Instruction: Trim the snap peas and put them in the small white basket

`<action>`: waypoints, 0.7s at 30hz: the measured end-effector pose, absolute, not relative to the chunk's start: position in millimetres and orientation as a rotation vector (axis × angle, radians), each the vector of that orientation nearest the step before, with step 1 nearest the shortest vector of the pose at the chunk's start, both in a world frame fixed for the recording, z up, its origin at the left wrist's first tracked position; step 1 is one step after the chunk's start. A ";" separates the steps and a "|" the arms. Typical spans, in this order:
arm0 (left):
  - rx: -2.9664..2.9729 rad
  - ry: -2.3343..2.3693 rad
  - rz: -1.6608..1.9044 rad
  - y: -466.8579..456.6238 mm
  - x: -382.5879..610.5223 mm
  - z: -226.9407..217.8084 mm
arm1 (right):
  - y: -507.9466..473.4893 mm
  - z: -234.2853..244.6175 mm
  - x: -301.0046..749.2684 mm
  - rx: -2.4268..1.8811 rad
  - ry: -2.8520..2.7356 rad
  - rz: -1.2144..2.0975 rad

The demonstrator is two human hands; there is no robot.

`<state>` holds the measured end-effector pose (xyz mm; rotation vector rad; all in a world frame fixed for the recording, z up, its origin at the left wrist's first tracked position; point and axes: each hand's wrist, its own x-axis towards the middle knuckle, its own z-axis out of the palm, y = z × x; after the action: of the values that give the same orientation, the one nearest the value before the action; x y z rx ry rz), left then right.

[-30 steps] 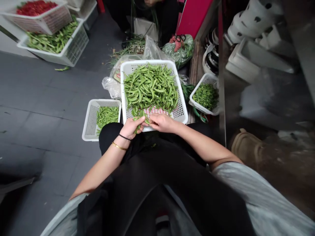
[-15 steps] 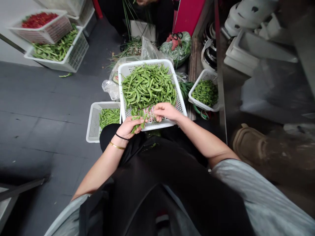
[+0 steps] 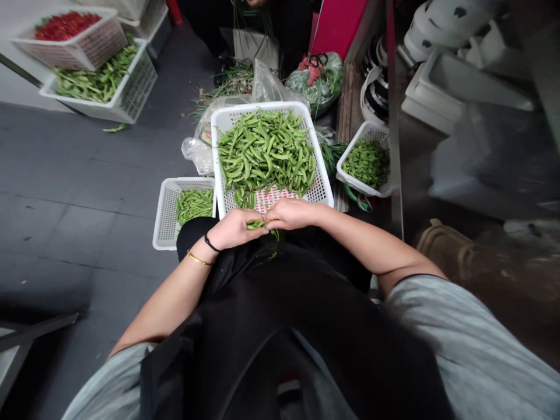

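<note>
Green pea pods (image 3: 255,224) are in my left hand (image 3: 237,228), whose fingers are closed around them at the near rim of a white basket (image 3: 322,169). My right hand (image 3: 292,214) meets it there, thumb and fingers pinched on the end of a pod. A thin green bit hangs below the fingertips. Heaped in the basket is a large pile of pea pods (image 3: 266,149), and its pink-looking bottom shows on the near side. To the left, a smaller white basket (image 3: 165,213) holds more pods (image 3: 195,205), partly hidden behind my knee.
On the right stands a basket of leafy greens (image 3: 367,164) beside a metal table edge (image 3: 396,146). Stacked baskets of red peppers (image 3: 67,26) and green beans (image 3: 98,76) sit far left. A tied plastic bag (image 3: 321,87) lies ahead, near another person (image 3: 201,23).
My right hand has moved left and down to meet my left hand. My left hand has turned over, its back now showing, and shifted slightly toward the right.
</note>
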<state>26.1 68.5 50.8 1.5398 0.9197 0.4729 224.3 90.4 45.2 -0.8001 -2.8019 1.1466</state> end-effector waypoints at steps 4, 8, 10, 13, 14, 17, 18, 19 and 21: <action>1.365 0.994 0.829 61.6 28.1 53.5 | 91.0 48.1 228.0 -0.822 -2.070 1.698; 0.852 1.022 1.282 69.7 15.4 34.4 | 95.3 29.1 238.2 -1.010 -1.977 1.605; 0.637 1.000 1.304 78.2 0.5 26.6 | 104.9 14.5 247.0 -1.121 -2.231 1.497; 0.394 0.927 1.243 86.3 -20.2 22.1 | 125.1 -5.6 248.6 -1.362 -2.745 1.247; 0.343 0.894 1.221 86.9 -24.8 22.0 | 131.6 -11.2 243.3 -1.461 -2.892 1.138; 0.258 0.823 1.150 85.4 -34.3 22.0 | 144.8 -26.8 211.4 -1.640 -3.084 0.891; 0.248 0.821 1.131 85.3 -38.2 21.0 | 146.7 -32.1 197.9 -1.643 -3.091 0.874; 0.249 0.836 1.116 86.1 -43.7 19.1 | 147.7 -37.3 184.8 -1.630 -3.092 0.883; 0.297 0.934 1.118 91.2 -60.5 11.7 | 148.3 -46.5 162.9 -1.607 -3.110 0.931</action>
<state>-60.5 91.2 11.7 0.2972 0.9337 1.1176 162.9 148.3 -46.5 -1.6071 -3.1101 0.9308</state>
